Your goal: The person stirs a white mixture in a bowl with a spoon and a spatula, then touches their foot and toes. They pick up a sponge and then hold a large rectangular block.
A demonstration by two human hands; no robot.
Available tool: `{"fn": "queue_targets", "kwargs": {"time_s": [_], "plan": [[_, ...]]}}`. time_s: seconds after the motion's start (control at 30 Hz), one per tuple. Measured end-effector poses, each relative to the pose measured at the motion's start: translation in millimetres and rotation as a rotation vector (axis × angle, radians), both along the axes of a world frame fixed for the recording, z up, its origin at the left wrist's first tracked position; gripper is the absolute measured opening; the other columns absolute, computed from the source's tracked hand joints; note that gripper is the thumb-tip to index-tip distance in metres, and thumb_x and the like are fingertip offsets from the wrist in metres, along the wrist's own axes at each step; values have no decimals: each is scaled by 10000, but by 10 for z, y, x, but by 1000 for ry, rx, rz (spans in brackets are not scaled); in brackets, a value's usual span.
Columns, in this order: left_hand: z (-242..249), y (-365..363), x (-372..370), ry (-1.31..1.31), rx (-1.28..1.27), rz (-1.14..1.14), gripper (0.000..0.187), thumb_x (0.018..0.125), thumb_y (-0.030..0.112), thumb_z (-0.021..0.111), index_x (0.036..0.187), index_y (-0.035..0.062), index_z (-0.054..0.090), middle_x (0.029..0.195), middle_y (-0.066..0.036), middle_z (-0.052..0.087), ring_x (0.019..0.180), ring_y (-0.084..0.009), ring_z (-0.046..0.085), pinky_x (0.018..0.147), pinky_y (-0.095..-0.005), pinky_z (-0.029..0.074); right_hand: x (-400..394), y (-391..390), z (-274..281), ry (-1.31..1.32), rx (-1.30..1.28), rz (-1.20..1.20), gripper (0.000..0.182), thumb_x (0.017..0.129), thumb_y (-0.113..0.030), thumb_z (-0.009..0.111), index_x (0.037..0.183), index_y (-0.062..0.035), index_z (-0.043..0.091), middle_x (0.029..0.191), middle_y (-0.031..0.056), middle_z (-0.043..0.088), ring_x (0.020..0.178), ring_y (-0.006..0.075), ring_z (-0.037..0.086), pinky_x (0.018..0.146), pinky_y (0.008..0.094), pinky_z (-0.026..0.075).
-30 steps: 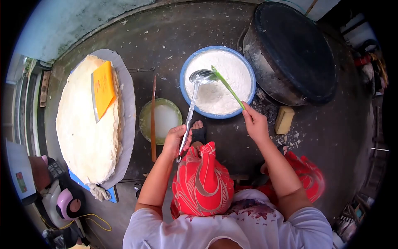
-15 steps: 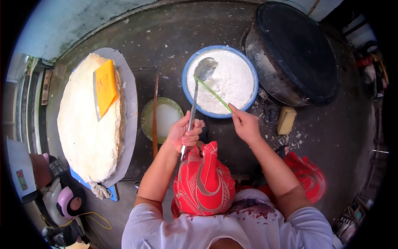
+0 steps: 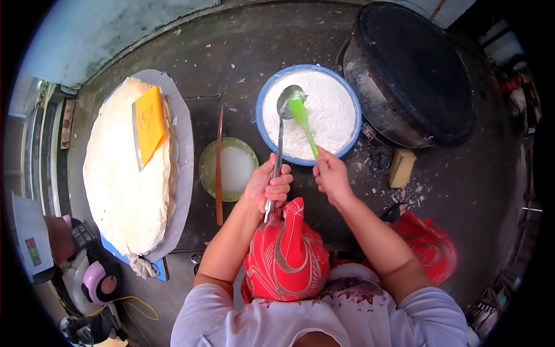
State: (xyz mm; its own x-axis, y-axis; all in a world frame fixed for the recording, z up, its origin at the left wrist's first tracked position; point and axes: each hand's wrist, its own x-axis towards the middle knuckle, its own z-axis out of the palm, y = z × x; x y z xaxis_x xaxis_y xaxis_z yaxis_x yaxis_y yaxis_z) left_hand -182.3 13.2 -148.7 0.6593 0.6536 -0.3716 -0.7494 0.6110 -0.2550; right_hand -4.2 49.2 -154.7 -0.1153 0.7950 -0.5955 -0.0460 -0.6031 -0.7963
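My left hand (image 3: 269,185) is wrapped around the handle of a metal ladle (image 3: 280,141), whose bowl is over the white floury mass (image 3: 329,115) in a blue basin (image 3: 358,118). A green spatula (image 3: 298,111) is gripped in my right hand (image 3: 332,178). Its head meets or overlaps the ladle's bowl; motion blurs it slightly, so contact is hard to judge. Left of my left hand stands a greenish bowl (image 3: 236,168) of whitish liquid, with a long brown stick (image 3: 219,168) lying across its left side.
At the left, a thick stack of pale flat sheets (image 3: 124,179) carries an orange scraper (image 3: 151,124). A large round black griddle (image 3: 411,72) stands right of the basin. Near it sits a yellowish block (image 3: 402,168) among scattered crumbs. Red patterned cloth (image 3: 286,254) lies close to my body.
The spatula has turned so its green head shows broadly at the ladle's bowl; before, it looked thin and edge-on. My right hand has shifted slightly left, and the ladle's handle stands a little differently.
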Motion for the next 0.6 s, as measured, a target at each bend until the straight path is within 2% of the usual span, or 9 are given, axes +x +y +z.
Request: {"fn": "queue_targets", "kwargs": {"time_s": [0.07,0.17,0.23,0.3,0.37,0.43,0.5,0.57,0.6], "plan": [[-14,-3,1,-3,6,-7,499,926,493,358,776,34,485,523,0,352,360,-70,307,294,-196,275,-1,-101,-224,-336,374,230,324,909,-134,457,1204,-21,530,704,107,577,590,116,539,586,274,461],[28,-3,41,72,7,-38,499,925,493,360,772,35,486,523,-1,353,361,-70,314,293,-195,281,-67,-5,-348,-498,569,149,326,905,-127,452,1201,-10,526,720,128,579,624,114,544,626,282,465],[76,9,30,42,-11,-28,500,925,493,360,771,35,488,524,-1,357,362,-70,316,293,-195,283,-81,70,-405,-432,519,33,330,903,-125,450,1206,-13,522,763,147,611,654,154,576,643,292,467],[79,20,11,8,-28,-20,501,925,494,359,770,35,489,526,-1,360,363,-70,319,293,-194,285,-77,71,-108,-295,155,75,328,896,-122,455,1194,-3,522,872,214,628,738,259,624,685,320,475],[37,14,4,83,13,-12,499,925,493,361,770,38,492,525,0,361,361,-68,317,294,-193,285,-21,-6,-137,-380,254,188,329,896,-127,460,1190,8,520,837,198,632,712,253,620,657,320,472],[23,37,22,127,22,-30,499,925,494,360,772,39,494,525,1,360,359,-68,313,293,-193,282,-10,-78,-203,-546,583,320,322,901,-128,453,1188,-1,526,671,101,573,587,135,537,571,283,441],[38,7,30,175,22,-48,498,925,495,359,774,40,496,524,2,359,358,-67,310,292,-192,280,17,46,-256,-575,580,302,316,899,-129,449,1183,-18,534,688,122,590,609,177,578,595,312,461],[75,19,-2,186,4,-44,498,925,496,358,776,43,502,524,3,359,357,-64,312,289,-193,276,19,191,-33,-342,72,140,316,886,-126,456,1176,-31,539,849,231,621,783,335,624,688,394,477],[88,19,-23,189,5,-43,498,925,496,358,776,43,502,524,3,359,357,-64,312,289,-193,276,18,174,49,-348,86,135,320,879,-126,460,1178,-45,541,934,279,581,890,401,571,728,444,461]]}}
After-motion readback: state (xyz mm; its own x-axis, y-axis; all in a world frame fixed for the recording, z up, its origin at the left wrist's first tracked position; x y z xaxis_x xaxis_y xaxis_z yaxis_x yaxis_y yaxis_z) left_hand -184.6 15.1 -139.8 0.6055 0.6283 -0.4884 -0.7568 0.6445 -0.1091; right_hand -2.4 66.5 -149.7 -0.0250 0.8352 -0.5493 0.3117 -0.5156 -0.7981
